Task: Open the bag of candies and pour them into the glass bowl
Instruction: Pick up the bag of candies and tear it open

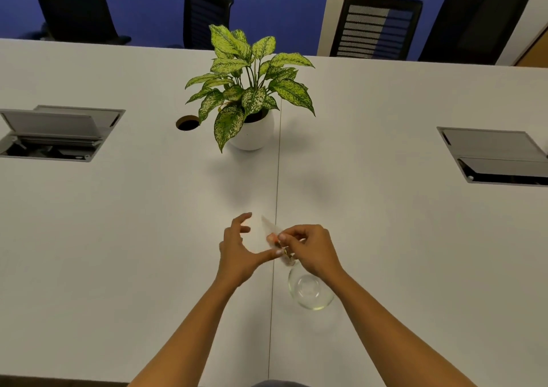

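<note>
A small clear bag of candies (270, 232) is held above the white table, just beyond the glass bowl (310, 290). My right hand (311, 250) pinches the bag's near end between thumb and fingers. My left hand (240, 250) touches the bag with its thumb tip while its fingers are spread apart. The bag is blurred and pale; a bit of orange shows inside near the fingertips. The bowl stands on the table under my right wrist, which covers its far rim. I see no candies in the bowl.
A potted plant (250, 90) in a white pot stands at the table's middle. Beside it is a round cable hole (187, 122). Open cable boxes lie at the left (56, 133) and right (495, 155). Black chairs (376, 24) line the far edge.
</note>
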`<state>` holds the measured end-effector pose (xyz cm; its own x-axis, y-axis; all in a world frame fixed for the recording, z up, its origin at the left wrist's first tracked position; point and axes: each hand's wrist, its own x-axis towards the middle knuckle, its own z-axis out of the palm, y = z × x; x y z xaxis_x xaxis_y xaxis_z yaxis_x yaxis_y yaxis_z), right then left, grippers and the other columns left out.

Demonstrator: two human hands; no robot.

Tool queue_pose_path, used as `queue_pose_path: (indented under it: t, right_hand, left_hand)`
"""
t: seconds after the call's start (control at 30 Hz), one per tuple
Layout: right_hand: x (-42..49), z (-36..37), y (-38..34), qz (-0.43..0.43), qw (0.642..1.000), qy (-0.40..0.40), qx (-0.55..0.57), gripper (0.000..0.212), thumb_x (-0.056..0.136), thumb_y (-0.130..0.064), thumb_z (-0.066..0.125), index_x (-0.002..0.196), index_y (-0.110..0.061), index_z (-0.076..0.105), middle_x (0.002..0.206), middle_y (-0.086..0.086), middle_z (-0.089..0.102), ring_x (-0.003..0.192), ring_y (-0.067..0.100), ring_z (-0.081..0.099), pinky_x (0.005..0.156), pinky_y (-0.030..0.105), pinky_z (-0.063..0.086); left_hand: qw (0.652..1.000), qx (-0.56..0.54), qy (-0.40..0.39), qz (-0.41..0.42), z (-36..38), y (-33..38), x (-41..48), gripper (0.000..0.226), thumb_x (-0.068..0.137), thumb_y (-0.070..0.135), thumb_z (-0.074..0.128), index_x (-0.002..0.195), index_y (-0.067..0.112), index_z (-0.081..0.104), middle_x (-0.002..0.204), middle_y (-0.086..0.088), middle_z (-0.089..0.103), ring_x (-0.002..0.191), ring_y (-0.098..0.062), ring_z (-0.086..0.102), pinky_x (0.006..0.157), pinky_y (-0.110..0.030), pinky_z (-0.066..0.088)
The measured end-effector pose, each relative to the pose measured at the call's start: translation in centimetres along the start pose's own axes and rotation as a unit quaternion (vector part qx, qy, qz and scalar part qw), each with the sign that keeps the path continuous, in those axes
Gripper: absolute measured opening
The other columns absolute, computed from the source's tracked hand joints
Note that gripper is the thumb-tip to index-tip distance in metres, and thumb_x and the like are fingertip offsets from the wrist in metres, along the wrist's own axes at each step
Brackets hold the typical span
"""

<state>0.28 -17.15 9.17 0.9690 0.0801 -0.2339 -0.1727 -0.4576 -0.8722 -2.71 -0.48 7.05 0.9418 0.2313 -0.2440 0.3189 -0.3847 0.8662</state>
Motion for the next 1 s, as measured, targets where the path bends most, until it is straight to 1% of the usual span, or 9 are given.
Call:
queue_pose_path:
  t: [0.1, 0.23, 0.33, 0.47, 0.57, 0.7, 0.77, 0.87, 1.0]
  right_hand:
    - [-1.0, 0.4, -0.3, -0.024, 0.998, 0.053, 0.014, 0.012, 0.084, -0.031, 0.072, 0.086, -0.022, 0.079, 0.076, -0.008, 0.075, 0.071, 0.009, 0.071, 0.062, 0.019, 0.056]
    - [-2.8, 1.4, -0.2, -0.08, 0.993, 0.084, 0.004, 0.012, 0.088, -0.022, 0.067, 0.089, -0.023, 0.079, 0.061, -0.014, 0.069, 0.059, 0.003, 0.067, 0.052, 0.014, 0.052]
    - [-4.2, 2.1, 0.2, -0.12, 0.986, 0.1, -0.053, 0.015, 0.09, -0.023, 0.066, 0.099, -0.024, 0.077, 0.075, -0.007, 0.076, 0.063, 0.003, 0.067, 0.064, 0.013, 0.056]
    - [-5.3, 2.2, 0.5, -0.143, 0.982, 0.092, -0.087, 0.023, 0.09, -0.028, 0.065, 0.111, -0.023, 0.073, 0.099, -0.004, 0.078, 0.085, 0.008, 0.071, 0.081, 0.012, 0.054]
    - [-5.8, 2.0, 0.2, -0.131, 0.988, 0.063, -0.053, 0.033, 0.09, -0.043, 0.06, 0.115, -0.025, 0.072, 0.103, -0.007, 0.077, 0.091, 0.008, 0.071, 0.085, 0.021, 0.057]
    - [-5.7, 1.4, -0.1, -0.083, 0.994, 0.073, 0.015, 0.035, 0.092, -0.048, 0.051, 0.103, -0.027, 0.076, 0.077, -0.001, 0.077, 0.068, 0.016, 0.069, 0.067, 0.032, 0.06]
    - [-5.5, 1.3, -0.1, -0.072, 0.994, 0.08, 0.034, 0.029, 0.093, -0.044, 0.053, 0.104, -0.029, 0.076, 0.076, 0.001, 0.077, 0.068, 0.023, 0.07, 0.068, 0.04, 0.061]
    - [-5.4, 1.3, -0.2, -0.062, 0.992, 0.085, 0.063, 0.024, 0.093, -0.035, 0.058, 0.109, -0.027, 0.074, 0.086, -0.001, 0.079, 0.079, 0.022, 0.072, 0.074, 0.035, 0.061]
    - [-5.3, 1.4, -0.6, -0.041, 0.989, 0.098, 0.106, 0.021, 0.092, -0.029, 0.061, 0.108, -0.025, 0.074, 0.098, -0.006, 0.078, 0.088, 0.006, 0.072, 0.079, 0.019, 0.058]
  left_hand:
    - [0.994, -0.095, 0.013, -0.049, 0.5, 1.6, -1.5, 0.073, 0.055, 0.066, 0.077, 0.112, 0.03, 0.051, 0.106, 0.004, 0.065, 0.091, -0.012, 0.064, 0.069, -0.023, 0.052]
    - [0.973, -0.197, -0.039, -0.112, 1.3, 2.6, -2.5, 0.062, 0.062, 0.06, 0.075, 0.104, 0.015, 0.065, 0.089, -0.006, 0.077, 0.08, -0.016, 0.075, 0.072, -0.029, 0.061]
    - [0.954, -0.263, -0.056, -0.134, 1.2, 3.1, -2.7, 0.041, 0.075, 0.046, 0.075, 0.093, 0.01, 0.073, 0.084, -0.009, 0.079, 0.078, -0.017, 0.076, 0.065, -0.022, 0.061]
    - [0.941, -0.3, -0.044, -0.149, 1.1, 3.6, -2.8, 0.016, 0.079, 0.029, 0.076, 0.076, 0.013, 0.077, 0.076, -0.008, 0.079, 0.072, -0.021, 0.076, 0.056, -0.02, 0.058]
    - [0.947, -0.279, -0.026, -0.158, 1.1, 4.0, -2.5, 0.017, 0.086, 0.02, 0.066, 0.075, 0.013, 0.077, 0.076, -0.01, 0.078, 0.072, -0.023, 0.076, 0.059, -0.023, 0.059]
    - [0.952, -0.271, -0.04, -0.138, 1.3, 4.3, -2.7, 0.018, 0.089, 0.023, 0.065, 0.087, 0.009, 0.077, 0.083, -0.01, 0.078, 0.078, -0.022, 0.076, 0.067, -0.025, 0.061]
    - [0.952, -0.279, -0.037, -0.117, 1.5, 4.3, -3.0, 0.017, 0.09, 0.022, 0.064, 0.089, 0.013, 0.078, 0.084, -0.007, 0.079, 0.078, -0.018, 0.076, 0.064, -0.021, 0.06]
    - [0.956, -0.277, 0.002, -0.099, 1.9, 4.5, -3.2, 0.015, 0.089, 0.022, 0.066, 0.088, 0.014, 0.078, 0.082, -0.004, 0.078, 0.076, -0.018, 0.076, 0.063, -0.022, 0.06]
    - [0.956, -0.277, 0.065, -0.077, 2.3, 4.5, -3.5, 0.011, 0.082, 0.026, 0.074, 0.079, 0.016, 0.078, 0.071, -0.001, 0.078, 0.069, -0.019, 0.076, 0.057, -0.023, 0.06]
